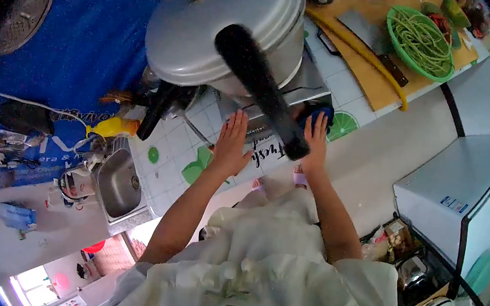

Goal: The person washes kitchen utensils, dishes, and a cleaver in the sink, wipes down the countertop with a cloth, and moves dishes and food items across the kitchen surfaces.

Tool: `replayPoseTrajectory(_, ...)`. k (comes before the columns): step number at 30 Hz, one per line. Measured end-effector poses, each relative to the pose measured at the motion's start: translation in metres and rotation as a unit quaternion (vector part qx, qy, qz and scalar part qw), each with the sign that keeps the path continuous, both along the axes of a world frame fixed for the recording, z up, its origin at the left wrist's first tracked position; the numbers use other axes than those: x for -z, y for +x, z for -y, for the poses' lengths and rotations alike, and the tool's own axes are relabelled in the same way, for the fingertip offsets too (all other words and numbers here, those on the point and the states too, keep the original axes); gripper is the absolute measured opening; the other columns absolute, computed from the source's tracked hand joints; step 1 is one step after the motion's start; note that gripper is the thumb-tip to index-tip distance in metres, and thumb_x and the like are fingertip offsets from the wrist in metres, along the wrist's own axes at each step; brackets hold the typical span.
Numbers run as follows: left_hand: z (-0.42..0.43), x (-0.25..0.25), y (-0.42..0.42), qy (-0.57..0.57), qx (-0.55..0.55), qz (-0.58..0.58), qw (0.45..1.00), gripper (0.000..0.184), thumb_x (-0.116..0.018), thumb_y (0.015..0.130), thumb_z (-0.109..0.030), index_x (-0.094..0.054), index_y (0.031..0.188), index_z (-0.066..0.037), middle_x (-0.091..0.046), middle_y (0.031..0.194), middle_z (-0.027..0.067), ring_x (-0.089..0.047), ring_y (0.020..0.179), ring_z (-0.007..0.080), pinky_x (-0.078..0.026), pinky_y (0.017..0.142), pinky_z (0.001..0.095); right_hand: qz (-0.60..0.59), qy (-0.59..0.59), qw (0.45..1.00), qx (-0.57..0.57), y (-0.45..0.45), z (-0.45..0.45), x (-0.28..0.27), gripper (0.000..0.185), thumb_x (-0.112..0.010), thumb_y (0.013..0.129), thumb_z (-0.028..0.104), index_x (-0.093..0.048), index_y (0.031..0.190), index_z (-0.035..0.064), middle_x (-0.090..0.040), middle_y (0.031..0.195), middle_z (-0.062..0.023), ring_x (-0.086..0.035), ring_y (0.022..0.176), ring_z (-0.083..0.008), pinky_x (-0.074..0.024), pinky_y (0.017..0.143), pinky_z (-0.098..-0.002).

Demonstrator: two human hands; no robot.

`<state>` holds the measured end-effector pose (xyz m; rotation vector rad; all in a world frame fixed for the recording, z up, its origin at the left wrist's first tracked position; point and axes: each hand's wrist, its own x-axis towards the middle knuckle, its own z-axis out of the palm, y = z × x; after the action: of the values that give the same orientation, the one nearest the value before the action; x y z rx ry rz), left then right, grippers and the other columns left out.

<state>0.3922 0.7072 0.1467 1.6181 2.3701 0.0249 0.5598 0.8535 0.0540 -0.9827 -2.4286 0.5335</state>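
Right now, both hands are open with their backs up. The left hand [233,145] has straight fingers and its thumb out to the side, over the front edge of the stove [259,125]. The right hand [316,143] has its fingers stretched out and a bit apart, right by a dark blue thing [311,113] at the stove's other end. I can't tell if either hand is touching. A big silver pot [195,34] sits on the stove with its lid on. Its long black handle [259,87] points back between the hands. Off to the right, a green bowl [397,49] of long beans [420,43] sits on a board [380,96] with a knife [363,36] beside it. On the left is a sink [118,186].
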Motion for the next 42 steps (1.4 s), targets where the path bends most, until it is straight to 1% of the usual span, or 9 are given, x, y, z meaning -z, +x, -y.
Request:
replayPoseTrajectory(3, 0.001, -0.002, -0.001, 0.046, 0.012, 0.013, 0.999, 0.093, -0.065, 0.066, -0.02, -0.006, 0.136, -0.001, -0.009, 0.142, 0.0166, -0.01, 0.132, 0.0293, -0.014, 0.106, 0.0407, -0.094, -0.189, 0.977, 0.029, -0.009, 0.033, 0.001, 0.059, -0.045, 0.074, 0.0, -0.026, 0.13, -0.0022, -0.009, 0.139, -0.0263, -0.022, 0.126, -0.04, -0.0276, 0.099, -0.0455)
replayPoseTrajectory(9, 0.006, -0.006, -0.01, 0.044, 0.013, 0.041, 0.998, 0.09, -0.062, 0.064, -0.015, -0.008, 0.136, -0.002, -0.01, 0.142, 0.0156, -0.011, 0.132, 0.0274, -0.013, 0.106, 0.0394, 0.222, -0.023, 0.975, -0.018, -0.04, 0.089, 0.01, 0.054, -0.044, 0.079, 0.009, -0.03, 0.13, -0.0004, -0.026, 0.134, -0.0238, -0.033, 0.121, -0.0321, -0.0319, 0.097, -0.0406)
replayPoseTrajectory(15, 0.018, 0.013, -0.037, 0.094, 0.075, 0.078, 0.99, 0.081, -0.057, 0.067, -0.009, -0.013, 0.136, -0.006, -0.014, 0.141, 0.0149, -0.013, 0.131, 0.0266, -0.016, 0.106, 0.0377, 0.035, -0.153, 0.978, -0.136, -0.053, 0.138, 0.016, 0.039, -0.042, 0.08, 0.003, -0.042, 0.118, 0.0001, -0.049, 0.114, -0.0209, -0.052, 0.1, -0.0328, -0.0425, 0.084, -0.0365)
replayPoseTrajectory(19, 0.06, -0.005, -0.058, 0.287, -0.029, 0.245, 0.925, 0.064, -0.048, 0.071, 0.001, -0.031, 0.131, -0.01, -0.032, 0.134, 0.0167, -0.029, 0.125, 0.0291, -0.025, 0.102, 0.0337, -0.244, -0.238, 0.94, -0.022, -0.057, 0.144, -0.067, 0.043, -0.04, 0.081, -0.002, -0.038, 0.124, 0.003, -0.05, 0.115, -0.0204, -0.05, 0.103, -0.0356, -0.0406, 0.087, -0.0363)
replayPoseTrajectory(23, 0.105, -0.004, -0.058, 0.292, -0.145, 0.246, 0.913, 0.054, -0.048, 0.072, 0.0, -0.04, 0.125, -0.007, -0.042, 0.126, 0.0177, -0.04, 0.117, 0.0316, -0.032, 0.098, 0.0355, -0.14, -0.056, 0.989, -0.006, -0.089, 0.106, -0.073, 0.061, -0.048, 0.073, -0.001, -0.031, 0.131, 0.006, -0.028, 0.135, -0.0187, -0.028, 0.122, -0.0381, -0.0256, 0.101, -0.0439)
replayPoseTrajectory(26, 0.122, -0.005, -0.058, 0.252, -0.141, 0.224, 0.931, 0.053, -0.049, 0.073, -0.001, -0.039, 0.125, -0.006, -0.042, 0.126, 0.0178, -0.04, 0.117, 0.0322, -0.032, 0.098, 0.036, -0.017, 0.142, 0.99, -0.009, -0.112, 0.116, -0.051, 0.058, -0.054, 0.07, 0.0, -0.04, 0.125, 0.0117, -0.029, 0.135, -0.0124, -0.031, 0.121, -0.0381, -0.0348, 0.094, -0.0438)
replayPoseTrajectory(33, 0.128, -0.004, -0.063, 0.248, -0.108, 0.166, 0.948, 0.05, -0.05, 0.075, -0.004, -0.039, 0.125, -0.004, -0.04, 0.127, 0.018, -0.039, 0.117, 0.0326, -0.031, 0.098, 0.0364, 0.051, 0.062, 0.988, -0.132, -0.053, 0.129, 0.006, 0.057, -0.049, 0.07, -0.003, -0.042, 0.124, 0.0118, -0.03, 0.135, -0.0075, -0.034, 0.121, -0.0314, -0.0408, 0.09, -0.0367)
replayPoseTrajectory(39, 0.085, -0.004, -0.051, 0.222, 0.001, 0.121, 0.967, 0.057, -0.052, 0.074, -0.005, -0.033, 0.129, -0.007, -0.031, 0.133, 0.0187, -0.029, 0.124, 0.0338, -0.027, 0.101, 0.0391, 0.035, 0.032, 0.999, 0.022, -0.008, 0.103, 0.014, 0.047, -0.047, 0.074, -0.005, -0.047, 0.118, 0.0091, -0.041, 0.128, -0.0103, -0.044, 0.114, -0.0268, -0.0451, 0.083, -0.0323)
replayPoseTrajectory(42, 0.062, -0.008, -0.041, 0.129, 0.056, 0.06, 0.988, 0.069, -0.055, 0.072, -0.007, -0.024, 0.134, -0.009, -0.019, 0.14, 0.0167, -0.018, 0.129, 0.0322, -0.018, 0.104, 0.0427, -0.205, -0.153, 0.944, 0.208, 0.011, 0.061, -0.005, 0.05, -0.047, 0.077, 0.002, -0.039, 0.126, 0.0053, -0.04, 0.126, -0.0212, -0.041, 0.113, -0.0385, -0.0336, 0.095, -0.0402)
